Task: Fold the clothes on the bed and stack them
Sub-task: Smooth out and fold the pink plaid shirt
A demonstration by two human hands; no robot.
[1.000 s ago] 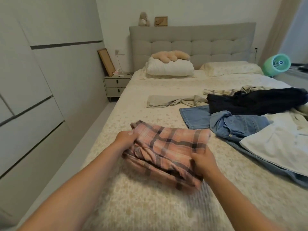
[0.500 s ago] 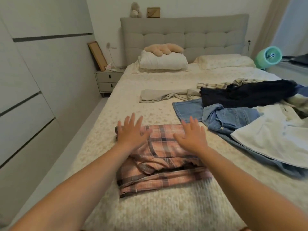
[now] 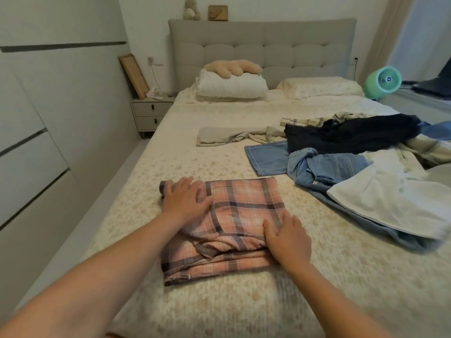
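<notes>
Cream bedspread (image 3: pixel 219 162) holds folded plaid garment (image 3: pixel 244 208); left hand (image 3: pixel 186 203) and right hand (image 3: pixel 286 236) press flat, fingers straight.

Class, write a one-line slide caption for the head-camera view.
Both hands, left and right, press flat on a folded pink plaid garment beside unfolded clothes on the bed.

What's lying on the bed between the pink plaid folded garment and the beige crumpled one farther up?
Nothing: the head view shows bare cream bedspread between pink plaid garment and beige garment.

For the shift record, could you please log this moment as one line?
plaid garment: folded on bed | left hand: flat on it | right hand: at its near right edge | other clothes: unfolded
</notes>
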